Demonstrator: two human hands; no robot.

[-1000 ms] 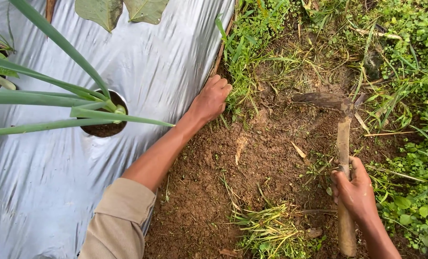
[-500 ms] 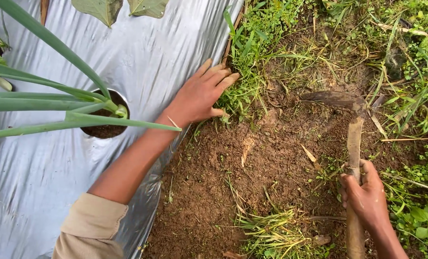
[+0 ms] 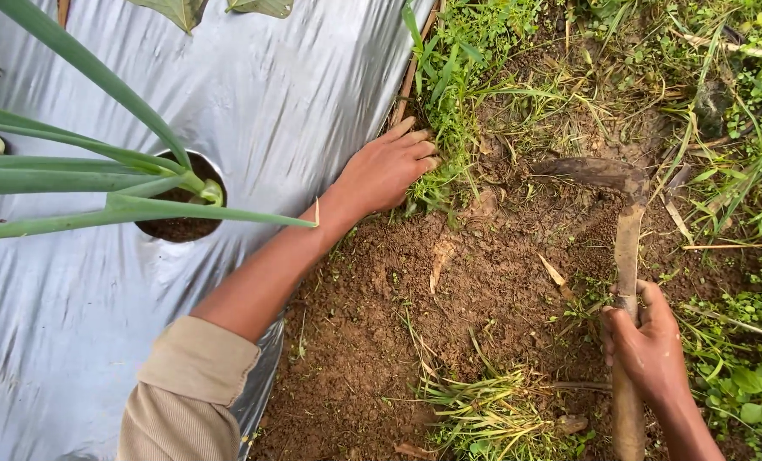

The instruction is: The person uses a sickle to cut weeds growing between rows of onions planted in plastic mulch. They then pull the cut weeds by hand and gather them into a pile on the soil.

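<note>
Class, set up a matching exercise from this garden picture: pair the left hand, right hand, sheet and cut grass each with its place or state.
1 left hand
2 right hand
3 sheet
4 cut grass

a silver, covering the bed
b gripping the hoe handle
c lying loose on bare soil
d on the weeds by the sheet's edge

Pairs: 1-d, 2-b, 3-a, 4-c

Left hand [image 3: 387, 173] gripping grass clump [image 3: 449, 145] beside silver mulch sheet [image 3: 270, 102]; right hand [image 3: 650, 350] clasps hoe [image 3: 624, 256] right of clump.

A wooden-handled hoe [image 3: 624, 282] is lying blade-down on bare soil; a green grass clump [image 3: 446, 162] is standing rooted beside the silver mulch edge.
</note>
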